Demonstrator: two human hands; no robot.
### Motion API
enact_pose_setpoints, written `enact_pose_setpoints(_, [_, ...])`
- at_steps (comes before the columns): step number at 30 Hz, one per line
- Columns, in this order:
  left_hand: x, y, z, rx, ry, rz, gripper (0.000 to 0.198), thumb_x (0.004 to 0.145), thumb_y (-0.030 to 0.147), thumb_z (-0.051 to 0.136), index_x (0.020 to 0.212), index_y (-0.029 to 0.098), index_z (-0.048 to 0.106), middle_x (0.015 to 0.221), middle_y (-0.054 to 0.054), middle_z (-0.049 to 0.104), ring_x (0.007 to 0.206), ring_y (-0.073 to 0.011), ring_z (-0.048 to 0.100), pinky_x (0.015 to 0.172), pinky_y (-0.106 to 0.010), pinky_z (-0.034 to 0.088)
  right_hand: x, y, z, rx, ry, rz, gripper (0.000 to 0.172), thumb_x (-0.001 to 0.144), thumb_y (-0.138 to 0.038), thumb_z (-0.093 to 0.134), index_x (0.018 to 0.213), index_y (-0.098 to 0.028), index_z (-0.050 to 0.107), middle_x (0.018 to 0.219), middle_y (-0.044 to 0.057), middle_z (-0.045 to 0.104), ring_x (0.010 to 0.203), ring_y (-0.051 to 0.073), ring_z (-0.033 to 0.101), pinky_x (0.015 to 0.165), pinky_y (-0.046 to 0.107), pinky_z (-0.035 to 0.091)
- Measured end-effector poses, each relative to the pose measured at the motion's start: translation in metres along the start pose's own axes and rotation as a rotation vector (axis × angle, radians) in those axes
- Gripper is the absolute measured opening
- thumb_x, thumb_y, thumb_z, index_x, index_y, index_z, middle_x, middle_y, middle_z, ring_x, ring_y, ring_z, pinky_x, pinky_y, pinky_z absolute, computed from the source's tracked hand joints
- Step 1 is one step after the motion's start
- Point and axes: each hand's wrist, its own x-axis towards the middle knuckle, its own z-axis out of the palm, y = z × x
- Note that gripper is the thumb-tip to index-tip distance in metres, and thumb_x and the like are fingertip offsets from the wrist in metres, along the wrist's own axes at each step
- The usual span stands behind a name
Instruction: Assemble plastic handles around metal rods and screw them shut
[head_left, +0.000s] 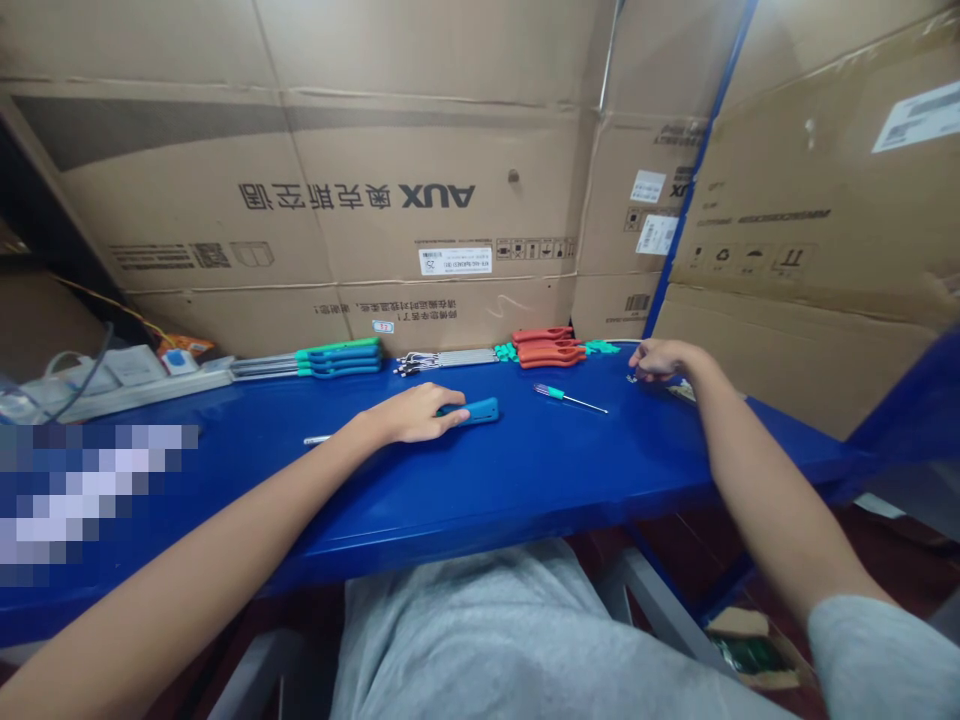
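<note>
My left hand (427,412) is closed round a blue handle (481,410) that lies low over the blue table; a thin metal end pokes out to the left beyond my wrist. At the right, my right hand (660,360) has its fingers pinched together just above some tiny clear pieces (631,379); what it holds, if anything, is too small to make out. Between the hands lies a screwdriver (551,392) with a green and purple handle, its shaft pointing right.
Along the back of the table (465,490) lie blue-handled tools (341,360), metal rods (457,358), red handles (547,350) and small green parts (602,346). A power strip (142,390) with plugs sits at the left. Cardboard (420,130) walls the back and right.
</note>
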Motion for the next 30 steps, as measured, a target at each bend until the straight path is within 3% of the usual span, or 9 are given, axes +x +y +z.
enact_pose_setpoints(4, [0.0, 0.0, 0.0, 0.004, -0.019, 0.005, 0.04, 0.094, 0.046, 0.034, 0.082, 0.019, 0.06, 0.077, -0.005, 0.065, 0.068, -0.0186, 0.058, 0.063, -0.027, 0.038, -0.018, -0.014, -0.005, 0.225, -0.115, -0.005, 0.023, 0.066, -0.002, 0.065, 0.085, -0.014, 0.059, 0.062, 0.001, 0.06, 0.055, 0.011, 0.056, 0.05, 0.021, 0.044])
enact_pose_setpoints(8, [0.0, 0.001, 0.003, -0.001, 0.011, -0.038, 0.036, 0.094, 0.045, 0.037, 0.104, 0.02, 0.06, 0.089, -0.006, 0.068, 0.078, -0.0207, 0.062, 0.068, -0.028, 0.041, -0.04, -0.043, 0.0, 0.443, -0.229, -0.244, 0.022, 0.068, -0.009, 0.068, 0.085, -0.016, 0.056, 0.071, 0.001, 0.061, 0.059, 0.01, 0.055, 0.056, 0.021, 0.046])
enact_pose_setpoints(10, [0.001, 0.002, 0.005, -0.003, 0.044, -0.08, 0.036, 0.093, 0.044, 0.039, 0.114, 0.02, 0.055, 0.096, -0.007, 0.068, 0.083, -0.0219, 0.062, 0.069, -0.029, 0.042, -0.048, -0.063, 0.005, 0.482, -0.299, -0.382, 0.021, 0.068, -0.014, 0.07, 0.084, -0.016, 0.057, 0.07, 0.001, 0.061, 0.059, 0.01, 0.054, 0.058, 0.022, 0.046])
enact_pose_setpoints(15, [0.004, 0.004, 0.008, -0.012, 0.064, -0.035, 0.031, 0.092, 0.04, 0.04, 0.105, 0.018, 0.058, 0.104, -0.009, 0.067, 0.09, -0.0225, 0.062, 0.077, -0.031, 0.044, -0.057, -0.121, 0.021, 0.491, -0.407, -0.704, 0.019, 0.071, -0.02, 0.069, 0.085, -0.015, 0.057, 0.068, -0.001, 0.059, 0.054, 0.008, 0.051, 0.053, 0.021, 0.043])
enact_pose_setpoints(20, [0.004, 0.004, 0.009, -0.034, 0.083, -0.032, 0.028, 0.091, 0.039, 0.043, 0.101, 0.018, 0.058, 0.099, -0.008, 0.068, 0.086, -0.0217, 0.062, 0.074, -0.03, 0.044, -0.058, -0.171, 0.049, 0.395, -0.442, -0.82, 0.016, 0.071, -0.013, 0.065, 0.083, -0.017, 0.056, 0.064, -0.002, 0.058, 0.056, 0.01, 0.054, 0.05, 0.021, 0.043])
enact_pose_setpoints(24, [0.003, 0.001, 0.008, -0.04, 0.091, -0.048, 0.024, 0.089, 0.038, 0.044, 0.097, 0.018, 0.056, 0.092, -0.006, 0.067, 0.08, -0.0212, 0.062, 0.069, -0.03, 0.043, -0.057, -0.178, 0.069, 0.496, -0.376, -0.863, 0.015, 0.073, -0.012, 0.062, 0.083, -0.018, 0.052, 0.062, -0.004, 0.054, 0.056, 0.009, 0.05, 0.051, 0.02, 0.042])
enact_pose_setpoints(30, [0.004, -0.007, 0.008, -0.031, 0.078, -0.102, 0.024, 0.089, 0.037, 0.041, 0.096, 0.018, 0.054, 0.085, -0.006, 0.064, 0.076, -0.0209, 0.06, 0.066, -0.03, 0.041, -0.053, -0.157, 0.074, 0.611, -0.286, -0.895, 0.013, 0.076, -0.018, 0.061, 0.084, -0.018, 0.05, 0.068, -0.004, 0.053, 0.06, 0.009, 0.049, 0.056, 0.022, 0.042])
